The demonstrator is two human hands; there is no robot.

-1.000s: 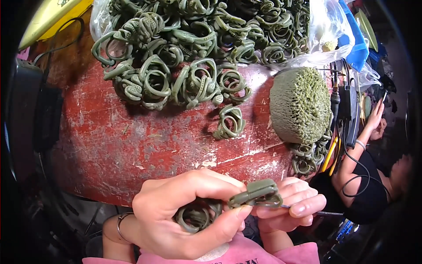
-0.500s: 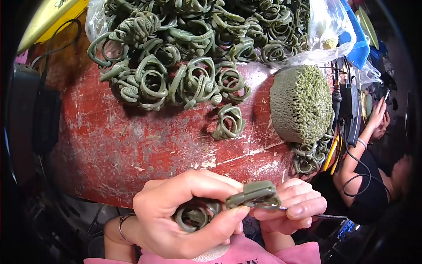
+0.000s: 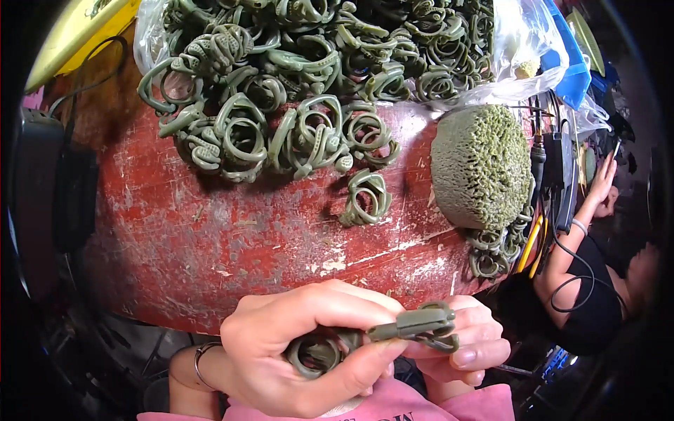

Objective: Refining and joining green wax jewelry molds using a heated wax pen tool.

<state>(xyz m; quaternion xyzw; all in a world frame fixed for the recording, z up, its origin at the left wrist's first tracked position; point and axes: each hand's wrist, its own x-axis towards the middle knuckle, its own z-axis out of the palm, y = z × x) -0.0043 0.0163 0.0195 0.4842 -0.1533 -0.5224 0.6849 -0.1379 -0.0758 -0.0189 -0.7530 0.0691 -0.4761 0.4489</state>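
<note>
My left hand [image 3: 270,344] pinches a dark green, waxy-looking ring [image 3: 421,324] between thumb and forefinger. More green rings [image 3: 314,353] are tucked in its curled palm. Close against the pinched ring, my right hand [image 3: 469,344] has its fingers closed round a thin metal tool [image 3: 518,370], whose shaft shows beyond the hand. The tool's tip is hidden behind the ring and fingers. A single green ring [image 3: 366,200] lies on the table ahead of my hands.
On the worn red table [image 3: 182,252] a large heap of green rings [image 3: 309,63] spills from a clear plastic bag [image 3: 528,42]. A rough green block [image 3: 481,165] stands at right, several rings below it. Cables [image 3: 554,182] run past the right edge, near another person's arm [image 3: 572,224].
Both hands have shifted slightly; the left moved a little right with its rings. The pinched ring has turned, and the tool's shaft now slants lower beyond my right hand.
</note>
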